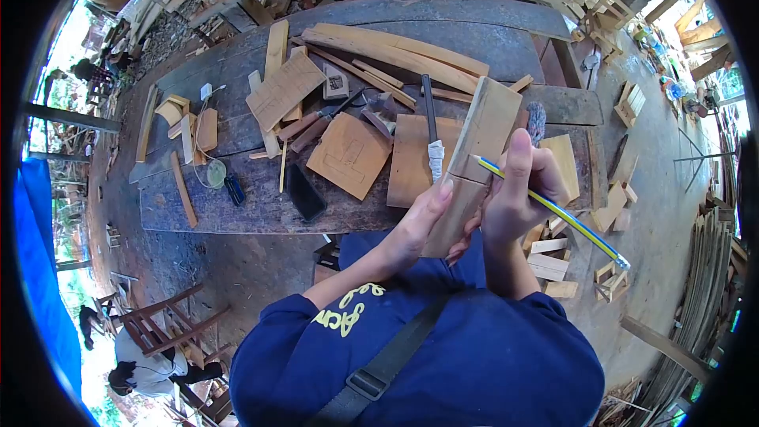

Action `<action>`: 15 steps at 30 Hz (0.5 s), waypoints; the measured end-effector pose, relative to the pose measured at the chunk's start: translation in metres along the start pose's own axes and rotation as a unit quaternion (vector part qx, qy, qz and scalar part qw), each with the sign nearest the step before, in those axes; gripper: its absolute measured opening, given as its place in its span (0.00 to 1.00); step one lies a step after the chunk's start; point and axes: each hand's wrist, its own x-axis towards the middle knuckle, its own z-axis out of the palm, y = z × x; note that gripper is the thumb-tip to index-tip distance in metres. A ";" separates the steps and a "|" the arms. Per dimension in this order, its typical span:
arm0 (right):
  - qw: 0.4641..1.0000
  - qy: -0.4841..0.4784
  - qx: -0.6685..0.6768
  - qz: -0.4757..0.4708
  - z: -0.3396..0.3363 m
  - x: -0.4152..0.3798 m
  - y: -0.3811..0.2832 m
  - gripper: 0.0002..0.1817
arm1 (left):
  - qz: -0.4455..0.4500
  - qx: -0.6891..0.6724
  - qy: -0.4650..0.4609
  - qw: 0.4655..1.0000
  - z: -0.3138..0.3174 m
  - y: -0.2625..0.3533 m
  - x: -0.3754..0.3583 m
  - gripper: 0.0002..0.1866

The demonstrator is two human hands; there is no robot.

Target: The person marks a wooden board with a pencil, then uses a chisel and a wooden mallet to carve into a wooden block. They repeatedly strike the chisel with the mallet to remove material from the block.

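Head camera shows me the left hand (415, 229) gripping a wooden block (492, 122) over the near edge of the workbench (265, 209). I see the right hand (518, 198) grasping a striped pencil (581, 227), tip at the block.

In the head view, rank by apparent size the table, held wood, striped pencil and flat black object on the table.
Table
Held wood
Striped pencil and flat black object, unranked: the pencil is longer but much thinner, and nearer the camera.
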 end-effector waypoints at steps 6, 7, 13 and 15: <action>1.000 -0.012 0.012 0.008 -0.001 -0.002 -0.003 0.20 | 0.010 -0.001 0.001 1.000 0.000 -0.001 0.000 0.30; 1.000 -0.015 0.011 0.011 -0.001 -0.002 -0.003 0.19 | 0.011 0.000 0.001 1.000 0.001 0.000 0.000 0.30; 0.999 -0.042 -0.004 0.015 -0.005 -0.006 -0.004 0.18 | 0.010 0.006 0.014 1.000 0.000 0.000 -0.002 0.30; 0.999 -0.046 -0.006 0.020 -0.005 -0.006 -0.006 0.18 | 0.012 0.004 0.013 1.000 -0.001 -0.001 -0.002 0.30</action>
